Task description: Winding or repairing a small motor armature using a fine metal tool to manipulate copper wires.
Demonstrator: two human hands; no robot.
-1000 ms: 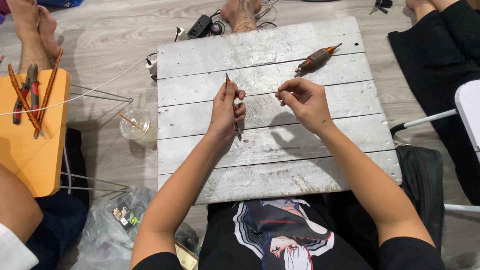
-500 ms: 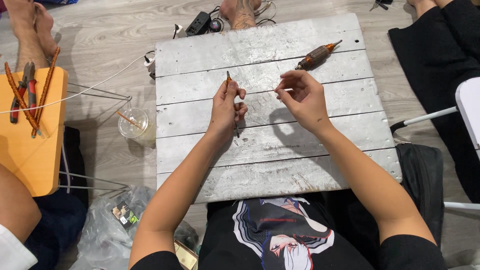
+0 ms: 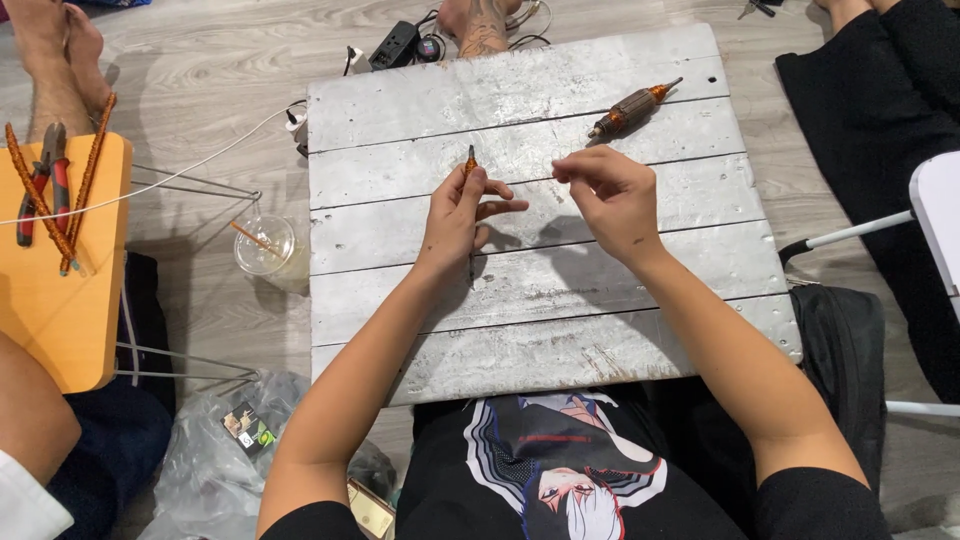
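Left hand [image 3: 455, 215] fingers grip a thin copper-tipped rod [image 3: 469, 165] upright over the grey plank surface [image 3: 520, 310]; right hand [image 3: 610, 195] fingers are pinched narrow nearby, anything held too fine to tell; a wound brown tool [image 3: 632, 108] lies beyond

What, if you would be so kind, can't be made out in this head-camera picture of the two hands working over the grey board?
- Left hand: its fingers cover most of the thin orange-tipped rod.
- Right hand: whatever its pinched fingertips hold is too small to tell.
- Rod's lower end: hidden behind the left wrist.
- Copper-wound spindle: detail too small.
- Pliers on the orange table: partly under wrapped sticks.
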